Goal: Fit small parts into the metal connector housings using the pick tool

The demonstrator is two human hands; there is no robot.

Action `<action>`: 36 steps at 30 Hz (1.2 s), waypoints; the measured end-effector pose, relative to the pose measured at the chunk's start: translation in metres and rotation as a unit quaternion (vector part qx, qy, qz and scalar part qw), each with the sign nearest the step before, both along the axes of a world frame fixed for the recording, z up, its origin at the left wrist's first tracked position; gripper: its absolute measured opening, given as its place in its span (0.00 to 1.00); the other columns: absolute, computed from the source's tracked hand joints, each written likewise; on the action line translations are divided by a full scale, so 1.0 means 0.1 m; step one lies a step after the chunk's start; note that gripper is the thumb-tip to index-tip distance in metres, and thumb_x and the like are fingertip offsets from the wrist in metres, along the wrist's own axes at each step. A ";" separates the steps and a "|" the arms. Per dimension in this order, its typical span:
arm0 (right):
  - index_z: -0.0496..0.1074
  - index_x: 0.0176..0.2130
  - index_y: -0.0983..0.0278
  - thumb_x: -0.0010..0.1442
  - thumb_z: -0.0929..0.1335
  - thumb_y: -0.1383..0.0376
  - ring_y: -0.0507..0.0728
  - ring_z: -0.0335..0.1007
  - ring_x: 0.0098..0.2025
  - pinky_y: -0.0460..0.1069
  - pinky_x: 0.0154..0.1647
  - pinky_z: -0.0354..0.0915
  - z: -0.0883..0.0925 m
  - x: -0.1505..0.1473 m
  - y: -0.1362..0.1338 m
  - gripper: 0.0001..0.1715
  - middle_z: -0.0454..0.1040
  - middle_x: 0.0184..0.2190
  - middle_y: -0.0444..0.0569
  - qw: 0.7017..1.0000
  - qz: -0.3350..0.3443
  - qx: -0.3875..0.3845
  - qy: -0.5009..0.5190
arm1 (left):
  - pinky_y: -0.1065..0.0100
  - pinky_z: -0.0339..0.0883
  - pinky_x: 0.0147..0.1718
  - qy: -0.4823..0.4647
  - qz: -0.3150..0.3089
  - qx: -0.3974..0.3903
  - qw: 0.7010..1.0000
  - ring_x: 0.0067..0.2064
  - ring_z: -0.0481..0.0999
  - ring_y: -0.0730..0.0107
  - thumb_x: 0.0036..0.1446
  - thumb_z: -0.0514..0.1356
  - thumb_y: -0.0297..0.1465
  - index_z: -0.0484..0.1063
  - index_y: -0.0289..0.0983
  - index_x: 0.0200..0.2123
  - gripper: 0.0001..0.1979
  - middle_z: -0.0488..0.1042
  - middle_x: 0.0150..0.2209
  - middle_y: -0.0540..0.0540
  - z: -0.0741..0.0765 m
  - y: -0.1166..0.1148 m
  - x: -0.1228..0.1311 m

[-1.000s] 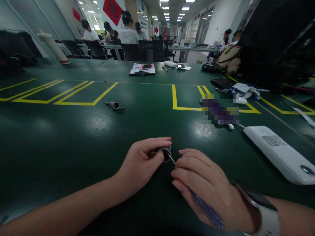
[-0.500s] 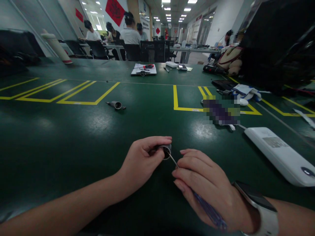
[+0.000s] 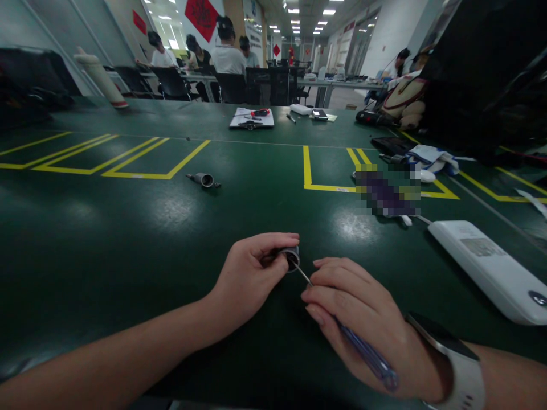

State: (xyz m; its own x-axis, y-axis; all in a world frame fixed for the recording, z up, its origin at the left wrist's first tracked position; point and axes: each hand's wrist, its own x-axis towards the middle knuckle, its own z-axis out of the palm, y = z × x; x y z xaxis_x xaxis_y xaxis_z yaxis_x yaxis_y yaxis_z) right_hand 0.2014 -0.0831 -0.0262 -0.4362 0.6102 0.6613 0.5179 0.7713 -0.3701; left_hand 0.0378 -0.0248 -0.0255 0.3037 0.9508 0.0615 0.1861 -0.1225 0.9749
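My left hand is closed around a small grey hollow metal part, its round opening turned toward my right hand. Between the fingers and thumb of my right hand is a screwdriver with a clear purplish handle. Its thin metal shaft reaches into the part's opening; the tip is hidden inside. Farther off on the green table, a similar grey metal part lies on its side with its open end showing. Neither hand touches that one.
A white power bank with a cable lies at the right, near a blurred-out phone-like object. Toward the back are a clipboard with a red-handled tool, and a cloth. Yellow tape marks the table. People sit beyond.
The screwdriver handle has turned slightly in my right hand, with its shaft still in the metal part. Both hands stay nearly in place; the view has shifted a little.
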 end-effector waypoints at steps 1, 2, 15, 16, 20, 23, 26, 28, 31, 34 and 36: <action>0.70 0.35 0.70 0.56 0.64 0.76 0.54 0.71 0.35 0.53 0.45 0.70 0.00 0.00 0.00 0.07 0.75 0.30 0.51 1.000 -0.001 0.003 -0.003 | 0.67 0.72 0.43 0.002 0.002 0.002 1.000 0.42 0.77 0.66 0.48 0.58 0.24 0.77 0.35 0.35 0.11 0.78 0.41 0.45 0.00 0.00 0.00; 0.70 0.35 0.69 0.56 0.64 0.76 0.54 0.71 0.35 0.53 0.45 0.70 -0.01 0.00 0.00 0.07 0.75 0.30 0.51 1.000 -0.004 0.005 -0.006 | 0.66 0.72 0.44 0.005 0.003 0.004 1.000 0.42 0.77 0.66 0.48 0.58 0.24 0.77 0.35 0.35 0.11 0.78 0.41 0.45 0.00 0.00 0.00; 0.70 0.38 0.67 0.58 0.63 0.74 0.56 0.70 0.40 0.51 0.40 0.69 -0.05 0.04 -0.01 0.09 0.73 0.34 0.52 0.995 -0.004 -0.093 0.044 | 0.68 0.72 0.43 0.006 0.012 -0.002 1.000 0.40 0.77 0.68 0.48 0.58 0.24 0.76 0.34 0.37 0.12 0.78 0.41 0.46 -0.01 0.00 -0.01; 0.70 0.39 0.66 0.59 0.63 0.74 0.55 0.70 0.40 0.50 0.39 0.69 -0.05 0.04 -0.01 0.09 0.73 0.35 0.51 0.992 -0.009 -0.113 0.057 | 0.68 0.72 0.43 0.005 0.014 -0.004 1.000 0.40 0.77 0.68 0.48 0.58 0.24 0.76 0.34 0.38 0.12 0.78 0.41 0.46 -0.01 0.00 0.00; 0.70 0.41 0.66 0.59 0.63 0.74 0.54 0.69 0.40 0.49 0.38 0.69 -0.06 0.04 0.00 0.10 0.73 0.36 0.51 0.986 -0.014 -0.145 0.077 | 0.67 0.72 0.43 -0.006 0.018 -0.010 1.000 0.40 0.77 0.68 0.49 0.58 0.25 0.76 0.34 0.38 0.12 0.78 0.42 0.45 -0.01 0.01 0.01; 0.70 0.41 0.66 0.58 0.64 0.74 0.54 0.69 0.41 0.50 0.40 0.69 -0.06 0.03 0.00 0.10 0.73 0.37 0.51 0.987 -0.014 -0.137 0.077 | 0.67 0.72 0.43 -0.015 0.022 -0.007 1.000 0.42 0.77 0.67 0.49 0.58 0.25 0.76 0.34 0.38 0.12 0.77 0.43 0.45 -0.01 0.02 0.01; 0.70 0.42 0.65 0.58 0.64 0.75 0.54 0.69 0.42 0.49 0.41 0.68 -0.06 0.02 -0.01 0.13 0.72 0.37 0.51 0.989 -0.017 -0.124 0.077 | 0.68 0.72 0.43 -0.017 0.025 -0.002 1.000 0.42 0.77 0.67 0.49 0.58 0.24 0.76 0.33 0.37 0.11 0.78 0.42 0.45 -0.01 0.02 0.01; 0.70 0.43 0.65 0.58 0.64 0.76 0.54 0.69 0.42 0.49 0.41 0.68 -0.06 0.02 -0.01 0.14 0.72 0.38 0.50 0.990 -0.019 -0.120 0.075 | 0.69 0.72 0.43 -0.016 0.027 0.000 0.999 0.42 0.77 0.67 0.49 0.59 0.24 0.75 0.33 0.38 0.11 0.78 0.42 0.45 -0.01 0.02 0.01; 0.69 0.44 0.65 0.58 0.64 0.76 0.54 0.68 0.42 0.50 0.42 0.68 -0.06 0.03 -0.01 0.14 0.72 0.38 0.50 0.990 -0.016 -0.121 0.071 | 0.70 0.73 0.41 -0.016 0.029 0.010 0.999 0.40 0.77 0.69 0.49 0.59 0.23 0.75 0.33 0.38 0.12 0.78 0.41 0.46 -0.03 0.02 0.01; 0.69 0.44 0.65 0.58 0.64 0.76 0.54 0.67 0.42 0.50 0.42 0.67 -0.06 0.04 -0.01 0.14 0.72 0.38 0.51 0.990 -0.008 -0.124 0.071 | 0.72 0.74 0.39 -0.021 0.026 0.014 0.999 0.38 0.78 0.70 0.48 0.59 0.23 0.76 0.33 0.37 0.11 0.79 0.38 0.47 -0.04 0.03 0.00; 0.69 0.43 0.65 0.57 0.64 0.76 0.54 0.67 0.42 0.49 0.42 0.67 -0.05 0.04 -0.02 0.14 0.72 0.38 0.51 0.990 -0.006 -0.125 0.071 | 0.73 0.74 0.38 -0.027 0.026 0.011 0.999 0.37 0.78 0.71 0.48 0.59 0.22 0.76 0.33 0.37 0.11 0.79 0.37 0.47 -0.04 0.04 -0.01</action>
